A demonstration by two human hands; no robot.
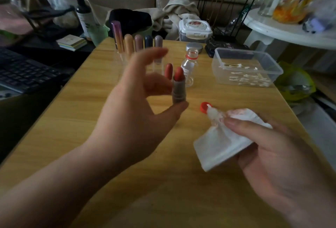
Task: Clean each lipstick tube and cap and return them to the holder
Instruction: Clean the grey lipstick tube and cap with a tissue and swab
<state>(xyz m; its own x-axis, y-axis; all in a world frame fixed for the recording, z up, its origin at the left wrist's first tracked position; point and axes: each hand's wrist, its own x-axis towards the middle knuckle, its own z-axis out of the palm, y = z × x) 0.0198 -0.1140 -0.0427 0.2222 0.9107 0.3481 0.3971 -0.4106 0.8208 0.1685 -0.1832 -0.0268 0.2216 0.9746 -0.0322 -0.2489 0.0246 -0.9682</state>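
keyboard (27,71): left middle of frame, off the table's (72,118) left edge; no room that way.
holder (121,58): clear, upper centre near the far edge, a row of capped lipsticks (139,43) standing in it; front slots look free, likely where your tube goes back.
left hand (138,104): raised at centre, half open; thumb and a middle finger pinch the tube, other fingers spread clear so the barrel is exposed for wiping.
lipstick tube (179,89): uncapped, upright, red bullet up, held above the table just in front of the holder.
red piece (168,71): just behind the tube; cap or second stick, can't tell.
glass bottle (188,67): open, near behind the tube; tip risk when you reach for the holder.
red bottle cap (204,107): on the table beside the tissue.
tissue (221,145): white, faint pink stains, bunched tip aimed at the tube.
right hand (276,158): lower right, thumb and fingers gripping the tissue.
swab box (247,67): upper right, by the right table edge; open wood lies front and centre.
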